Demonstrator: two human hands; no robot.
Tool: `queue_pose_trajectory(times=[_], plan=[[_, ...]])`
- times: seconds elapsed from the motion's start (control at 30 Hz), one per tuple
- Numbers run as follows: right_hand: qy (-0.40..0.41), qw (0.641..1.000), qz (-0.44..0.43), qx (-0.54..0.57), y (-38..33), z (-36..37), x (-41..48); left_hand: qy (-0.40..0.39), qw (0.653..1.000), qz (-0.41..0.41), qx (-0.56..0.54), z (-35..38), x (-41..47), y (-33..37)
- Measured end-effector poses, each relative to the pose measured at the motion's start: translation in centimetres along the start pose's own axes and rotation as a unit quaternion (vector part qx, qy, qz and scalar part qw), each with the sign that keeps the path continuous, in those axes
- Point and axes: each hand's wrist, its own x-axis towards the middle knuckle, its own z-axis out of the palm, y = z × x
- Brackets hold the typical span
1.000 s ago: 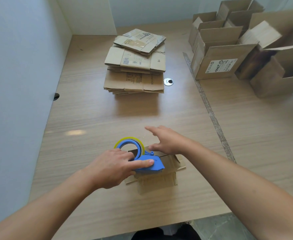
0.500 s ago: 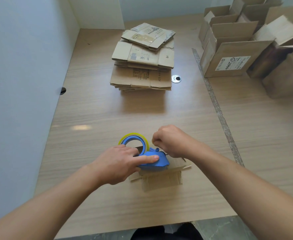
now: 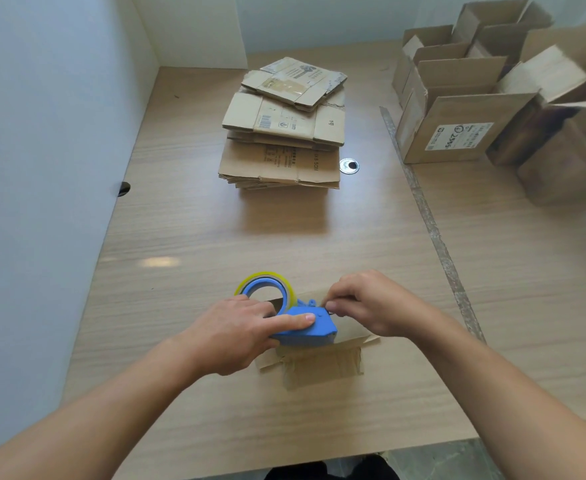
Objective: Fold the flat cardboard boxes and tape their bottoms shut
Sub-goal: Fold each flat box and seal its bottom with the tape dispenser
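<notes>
A small cardboard box (image 3: 322, 367) stands on the wooden table (image 3: 187, 230) near the front edge, bottom flaps up. On top of it rests a blue tape dispenser (image 3: 305, 329) with a yellowish roll of clear tape (image 3: 265, 289). My left hand (image 3: 236, 332) grips the dispenser's body, index finger laid along its top. My right hand (image 3: 367, 304) is at the dispenser's right end, fingers pinched together at the tape's end; the tape itself is too thin to see. A stack of flat cardboard boxes (image 3: 284, 133) lies further back in the middle.
Several folded open boxes (image 3: 457, 129) crowd the back right corner. A strip of worn tape (image 3: 433, 230) marks the table seam on the right. A metal grommet (image 3: 349, 165) sits beside the flat stack. White walls close the left and back sides.
My right hand, first spread flat over the box's far side, has curled and drawn back to the dispenser's right end, fingers now pinched. The left hand has stayed on the dispenser.
</notes>
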Motion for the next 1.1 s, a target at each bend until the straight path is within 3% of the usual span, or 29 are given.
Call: queue_pose_trajectory(times=[0.1,0.27,0.43,0.6,0.73,0.9,1.03,1.1], plan=[[-0.009,1.000,0.029,0.001,0.8,0.8,-0.5,-0.010,0.999,-0.002,-0.039,0.0,-0.1,0.0],[0.045,0.997,0.046,0.052,2.0,1.8,-2.4,0.020,0.999,0.015,-0.037,0.7,0.1,-0.1],[0.082,0.976,0.103,0.173,4.3,0.0,-5.2,-0.037,0.997,0.007,-0.063,-0.8,1.0,0.6],[0.149,0.914,0.178,0.333,6.6,-0.6,-6.2,-0.031,0.998,0.004,-0.063,-1.7,2.2,1.7],[0.167,0.873,0.232,0.396,6.6,0.6,-3.9,0.009,0.997,-0.011,-0.079,-1.8,2.6,2.7],[0.223,0.806,0.244,0.491,5.8,4.0,-3.0,-0.050,0.990,-0.053,-0.118,-2.6,2.8,3.3],[0.227,0.908,0.212,0.282,5.5,6.8,-3.3,-0.066,0.989,-0.077,-0.107,-2.9,3.4,3.8],[0.249,0.913,0.201,0.253,5.7,7.3,-3.0,-0.063,0.988,-0.085,-0.108,-3.2,3.4,3.9]])
